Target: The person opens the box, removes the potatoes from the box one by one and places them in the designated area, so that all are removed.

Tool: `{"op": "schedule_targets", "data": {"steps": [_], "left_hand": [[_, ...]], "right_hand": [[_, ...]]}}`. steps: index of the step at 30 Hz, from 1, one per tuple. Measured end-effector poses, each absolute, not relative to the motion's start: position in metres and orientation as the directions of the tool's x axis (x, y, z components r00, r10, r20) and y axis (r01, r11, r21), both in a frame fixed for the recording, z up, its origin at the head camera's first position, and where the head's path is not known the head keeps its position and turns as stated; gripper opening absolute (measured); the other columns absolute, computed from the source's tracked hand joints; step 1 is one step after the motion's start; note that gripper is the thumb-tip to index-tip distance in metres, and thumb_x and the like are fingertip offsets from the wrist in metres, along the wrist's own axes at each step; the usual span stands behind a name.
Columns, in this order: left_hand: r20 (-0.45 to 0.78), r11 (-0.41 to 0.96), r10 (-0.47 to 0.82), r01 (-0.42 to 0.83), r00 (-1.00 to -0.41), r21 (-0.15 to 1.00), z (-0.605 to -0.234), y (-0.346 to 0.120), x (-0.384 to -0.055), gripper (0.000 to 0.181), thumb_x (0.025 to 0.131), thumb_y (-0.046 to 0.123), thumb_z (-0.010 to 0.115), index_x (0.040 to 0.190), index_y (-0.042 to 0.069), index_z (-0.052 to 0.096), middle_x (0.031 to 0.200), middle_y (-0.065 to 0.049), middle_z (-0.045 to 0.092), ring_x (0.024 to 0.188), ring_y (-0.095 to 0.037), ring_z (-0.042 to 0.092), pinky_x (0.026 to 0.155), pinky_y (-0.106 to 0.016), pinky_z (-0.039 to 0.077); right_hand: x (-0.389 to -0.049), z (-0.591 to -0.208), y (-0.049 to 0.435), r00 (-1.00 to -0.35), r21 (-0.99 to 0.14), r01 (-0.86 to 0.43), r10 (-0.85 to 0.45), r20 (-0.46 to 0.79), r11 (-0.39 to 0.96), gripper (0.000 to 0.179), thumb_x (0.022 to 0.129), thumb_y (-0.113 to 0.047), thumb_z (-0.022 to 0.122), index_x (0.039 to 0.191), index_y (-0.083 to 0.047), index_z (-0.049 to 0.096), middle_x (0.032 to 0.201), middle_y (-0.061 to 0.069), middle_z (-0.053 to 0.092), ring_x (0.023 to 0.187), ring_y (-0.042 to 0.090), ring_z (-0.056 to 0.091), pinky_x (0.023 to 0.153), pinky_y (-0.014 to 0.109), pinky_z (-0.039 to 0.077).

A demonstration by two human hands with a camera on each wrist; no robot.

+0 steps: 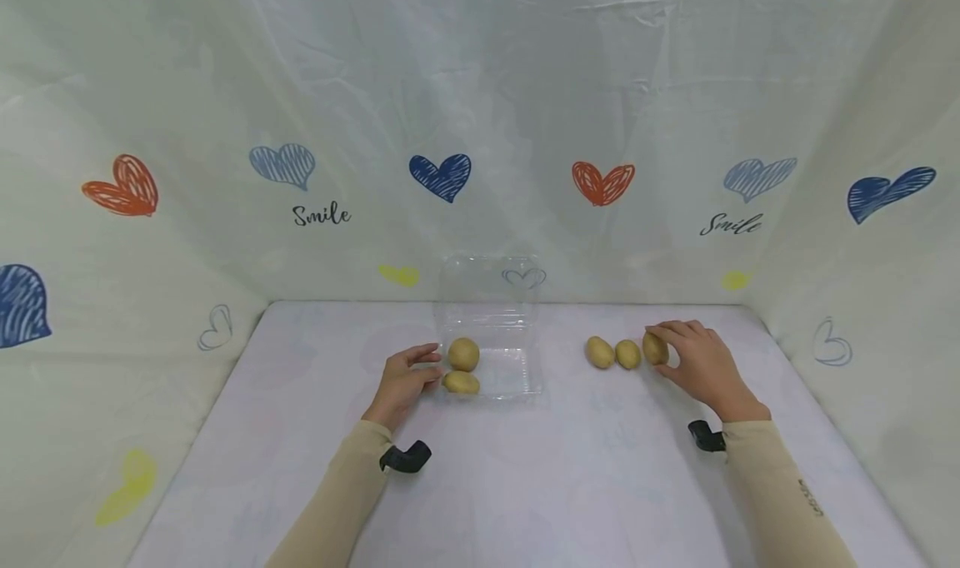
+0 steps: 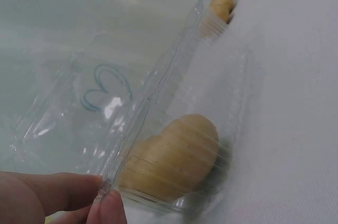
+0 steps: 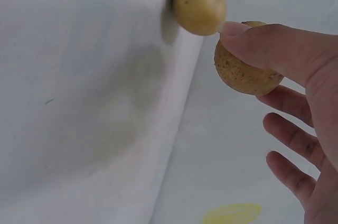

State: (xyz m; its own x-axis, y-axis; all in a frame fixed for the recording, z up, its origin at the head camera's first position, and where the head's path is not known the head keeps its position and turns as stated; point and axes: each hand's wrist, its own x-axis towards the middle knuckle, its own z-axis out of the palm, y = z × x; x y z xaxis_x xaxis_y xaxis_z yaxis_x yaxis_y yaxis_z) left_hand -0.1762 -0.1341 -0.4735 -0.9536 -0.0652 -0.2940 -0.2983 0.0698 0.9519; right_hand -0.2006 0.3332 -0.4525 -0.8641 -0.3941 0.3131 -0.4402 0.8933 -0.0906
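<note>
In the head view a clear plastic clamshell box (image 1: 517,372) stands with its lid (image 1: 487,289) raised. Two potatoes, a rounder one (image 1: 463,354) and a longer one (image 1: 461,382), lie in its left half. My left hand (image 1: 403,383) pinches the box's left rim between thumb and fingers, as the left wrist view shows at the plastic edge (image 2: 108,184). My right hand (image 1: 701,364) holds a potato (image 3: 248,68) between thumb and fingers, lifted off the table in the right wrist view. Two more potatoes (image 1: 599,352) (image 1: 627,354) lie just left of it.
A white cloth covers the table (image 1: 570,485). Behind it hangs a pale curtain (image 1: 517,93) printed with hearts and the word Smile. A black wrist strap piece (image 1: 406,457) sits by the left sleeve, another (image 1: 707,436) by the right.
</note>
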Motion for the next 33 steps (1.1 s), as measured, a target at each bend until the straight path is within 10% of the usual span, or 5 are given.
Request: {"op": "schedule_targets", "data": {"steps": [33], "left_hand": [[-0.301,0.067,-0.073,-0.305,-0.951,0.95,-0.476,-0.134,-0.176,0.049,0.095,-0.009,0.067,0.144,-0.004,0.061,0.129,-0.021,0.065,0.086,-0.013,0.064,0.077,-0.024,0.057]], "right_hand": [[-0.214,-0.48,0.345,-0.917,-0.166,-0.391,-0.367,0.154,0.905,0.059,0.079,-0.008,0.091,0.131,0.006,0.067,0.127,0.027,0.069,0.115,0.051,0.06,0.093,0.066,0.051]]}}
